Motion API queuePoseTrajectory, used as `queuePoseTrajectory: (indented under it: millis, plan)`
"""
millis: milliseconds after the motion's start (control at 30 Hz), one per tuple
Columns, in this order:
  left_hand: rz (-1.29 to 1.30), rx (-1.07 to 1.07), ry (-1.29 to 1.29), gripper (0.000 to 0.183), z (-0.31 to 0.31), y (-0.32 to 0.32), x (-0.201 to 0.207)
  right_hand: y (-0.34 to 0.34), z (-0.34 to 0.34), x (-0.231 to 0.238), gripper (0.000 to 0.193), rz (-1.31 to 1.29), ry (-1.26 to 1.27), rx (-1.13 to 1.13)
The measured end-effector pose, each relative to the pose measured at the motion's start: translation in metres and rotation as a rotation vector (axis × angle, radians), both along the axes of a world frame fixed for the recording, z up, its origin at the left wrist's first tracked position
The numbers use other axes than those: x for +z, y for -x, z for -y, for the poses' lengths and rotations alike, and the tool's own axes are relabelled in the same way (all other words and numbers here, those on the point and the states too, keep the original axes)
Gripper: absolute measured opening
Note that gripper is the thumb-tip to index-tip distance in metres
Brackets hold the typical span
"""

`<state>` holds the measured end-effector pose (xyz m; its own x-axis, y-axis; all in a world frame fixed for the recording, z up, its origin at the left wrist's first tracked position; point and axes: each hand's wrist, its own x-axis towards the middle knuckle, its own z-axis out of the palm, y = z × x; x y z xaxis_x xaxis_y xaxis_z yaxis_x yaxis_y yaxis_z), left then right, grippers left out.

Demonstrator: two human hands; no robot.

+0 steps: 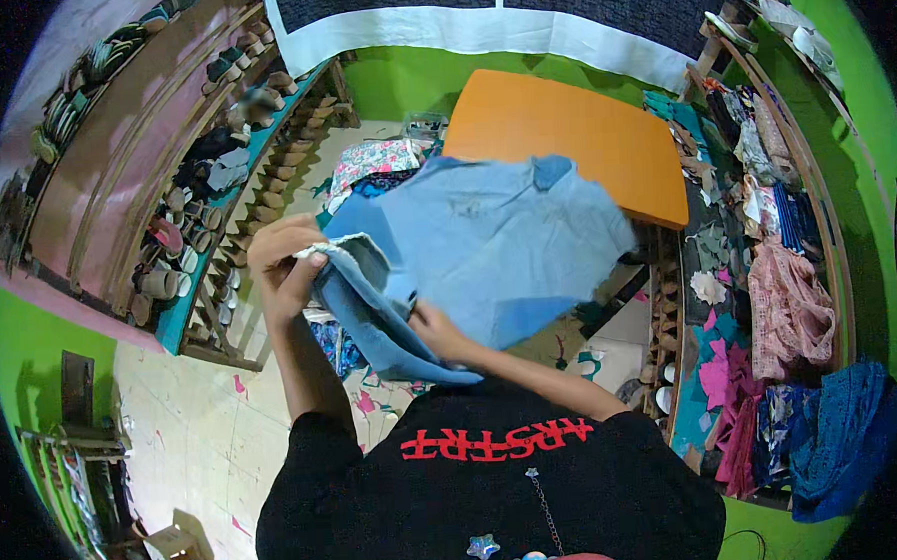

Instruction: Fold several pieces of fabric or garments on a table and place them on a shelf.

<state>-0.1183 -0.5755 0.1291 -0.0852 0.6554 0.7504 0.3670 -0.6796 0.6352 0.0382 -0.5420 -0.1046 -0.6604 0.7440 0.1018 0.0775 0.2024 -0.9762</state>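
A large light-blue denim garment (507, 247) with darker blue areas spreads out before me, partly lying over the orange tabletop. My left hand (290, 265) is closed on its pale, frayed edge at the left, thumb on top. Below that edge the cloth folds over and hangs toward my chest. My right hand (439, 334) is closed on the same denim near its lower middle, close to the fold. The fingertips of the right hand are partly hidden by the cloth.
An orange table (562, 125) stands ahead. Floral cloths (375, 166) are piled at its left. A rack of shoes (200, 216) runs along the left wall. On the right, a shelf bears a pink lace garment (790, 305) and blue cloth (846, 443). Scraps litter the tiled floor (194, 421).
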Motion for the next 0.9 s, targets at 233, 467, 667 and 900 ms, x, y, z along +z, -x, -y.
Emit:
queuePoseTrajectory:
  millis: [233, 467, 667, 900]
  plan:
    - [0.049, 0.076, -0.019, 0.019, -0.006, -0.008, -0.009, -0.011, -0.041, -0.022, 0.026, -0.093, -0.143, -0.348]
    - [-0.285, -0.177, 0.54, 0.017, -0.015, -0.027, -0.041, -0.137, -0.171, 0.075, 0.013, -0.403, -0.201, -0.883]
    - [-0.711, -0.326, 0.905, 0.034, -0.032, -0.047, -0.138, -0.19, -0.179, 0.056, 0.008, -0.417, -0.384, -0.925]
    - [-1.067, 0.302, 0.506, 0.011, -0.067, -0.027, -0.191, -0.223, -0.166, 0.041, 0.007, -0.241, -0.331, -0.962]
